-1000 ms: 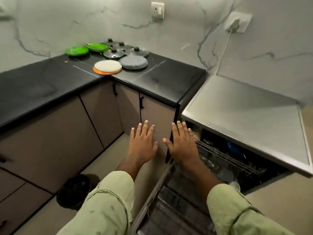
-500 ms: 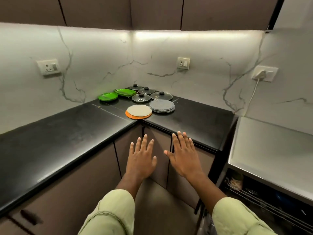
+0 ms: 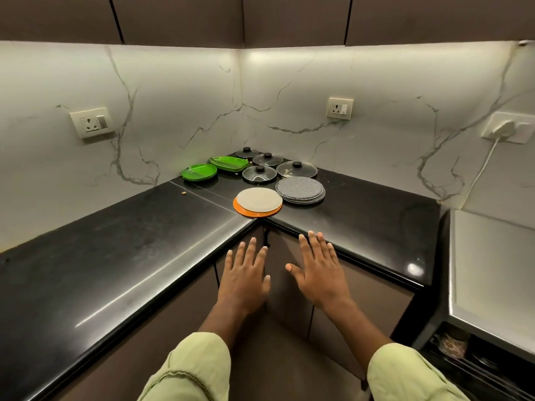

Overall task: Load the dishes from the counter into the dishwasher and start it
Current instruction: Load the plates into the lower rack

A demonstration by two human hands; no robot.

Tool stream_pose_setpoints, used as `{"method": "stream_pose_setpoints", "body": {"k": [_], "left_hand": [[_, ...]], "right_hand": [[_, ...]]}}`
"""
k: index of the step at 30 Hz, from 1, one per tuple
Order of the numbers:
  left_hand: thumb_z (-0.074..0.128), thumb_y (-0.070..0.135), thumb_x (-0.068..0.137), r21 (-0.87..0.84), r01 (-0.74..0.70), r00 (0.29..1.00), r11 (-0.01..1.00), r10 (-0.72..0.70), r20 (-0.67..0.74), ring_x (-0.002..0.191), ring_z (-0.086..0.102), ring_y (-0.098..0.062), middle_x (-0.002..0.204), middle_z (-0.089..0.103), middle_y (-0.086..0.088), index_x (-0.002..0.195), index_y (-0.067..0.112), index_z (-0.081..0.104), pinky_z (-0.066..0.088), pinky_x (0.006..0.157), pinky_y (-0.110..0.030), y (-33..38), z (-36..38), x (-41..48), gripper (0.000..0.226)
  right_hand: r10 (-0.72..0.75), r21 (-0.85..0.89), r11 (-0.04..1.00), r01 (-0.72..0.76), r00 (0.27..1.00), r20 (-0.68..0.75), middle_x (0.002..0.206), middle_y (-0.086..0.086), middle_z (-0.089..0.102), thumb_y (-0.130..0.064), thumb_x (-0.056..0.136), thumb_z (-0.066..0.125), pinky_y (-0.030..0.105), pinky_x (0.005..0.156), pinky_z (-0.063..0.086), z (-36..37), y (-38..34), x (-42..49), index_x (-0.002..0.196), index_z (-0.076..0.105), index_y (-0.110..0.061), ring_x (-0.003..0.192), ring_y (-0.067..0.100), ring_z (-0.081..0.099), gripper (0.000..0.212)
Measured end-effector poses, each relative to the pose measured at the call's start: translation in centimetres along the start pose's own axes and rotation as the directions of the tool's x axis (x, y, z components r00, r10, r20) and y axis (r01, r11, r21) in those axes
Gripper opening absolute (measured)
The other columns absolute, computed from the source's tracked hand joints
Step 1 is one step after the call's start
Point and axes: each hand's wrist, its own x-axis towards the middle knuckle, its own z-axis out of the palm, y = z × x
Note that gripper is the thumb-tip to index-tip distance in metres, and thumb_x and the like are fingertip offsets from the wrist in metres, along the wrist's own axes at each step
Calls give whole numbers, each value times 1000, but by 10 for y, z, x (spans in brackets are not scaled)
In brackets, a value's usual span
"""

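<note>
On the black corner counter [image 3: 115, 256] lie a white plate [image 3: 258, 199] on an orange plate [image 3: 242, 211], a stack of grey speckled plates [image 3: 299, 190], two green plates [image 3: 199, 171] [image 3: 228, 162] and several glass lids [image 3: 259, 173]. My left hand [image 3: 244, 280] and my right hand [image 3: 320, 269] hover side by side below the counter's inner corner, palms down, fingers spread, holding nothing. The open dishwasher [image 3: 474, 360] shows only its rack at the bottom right.
The dishwasher's steel top [image 3: 492, 270] stands to the right of the counter. Wall sockets [image 3: 90, 123] [image 3: 340, 107] sit on the marble wall, and a plugged-in white cable [image 3: 486, 157] hangs at the right. Brown cabinet doors [image 3: 289, 285] run under the counter.
The view has risen from the open dishwasher toward the counter corner. Both hands have stayed spread and empty, and now sit nearer the counter's edge and the plates.
</note>
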Motion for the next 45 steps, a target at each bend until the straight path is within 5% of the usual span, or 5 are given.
{"method": "stream_pose_setpoints", "body": {"k": [6,27,38,45], "left_hand": [[44,41,100,2,37,999,999,-38,30,153,-6,-27,167,-4,-6,159,25,10,-3,121,-46,-27,17,56,70],[43,44,100,53,180,972,982,-186,142,153,-6,-29,167,-4,-7,159,25,5,0,122,-50,-78,71,225,72],[51,49,98,52,179,930,982,-187,318,152,-8,-32,166,-10,-9,159,23,-2,0,122,-52,-143,93,299,85],[67,51,88,54,199,817,978,-197,542,152,-9,-33,164,-15,-12,158,14,-7,2,122,-55,-178,113,338,108]], "right_hand": [[-25,32,999,25,1000,3,164,9,2,-58,98,36,39,121,-2,31,10,60,157,6,-18,150,23,-8,77],[-132,19,991,131,985,111,164,11,0,-57,98,37,39,121,-2,97,54,243,157,2,-17,151,26,-7,79],[-123,-14,992,129,973,197,164,11,1,-54,98,41,40,121,-3,132,29,332,157,2,-17,151,26,-6,79],[-106,-61,990,124,964,244,164,12,2,-45,99,45,43,122,1,159,11,371,157,2,-15,151,28,-4,78]]}}
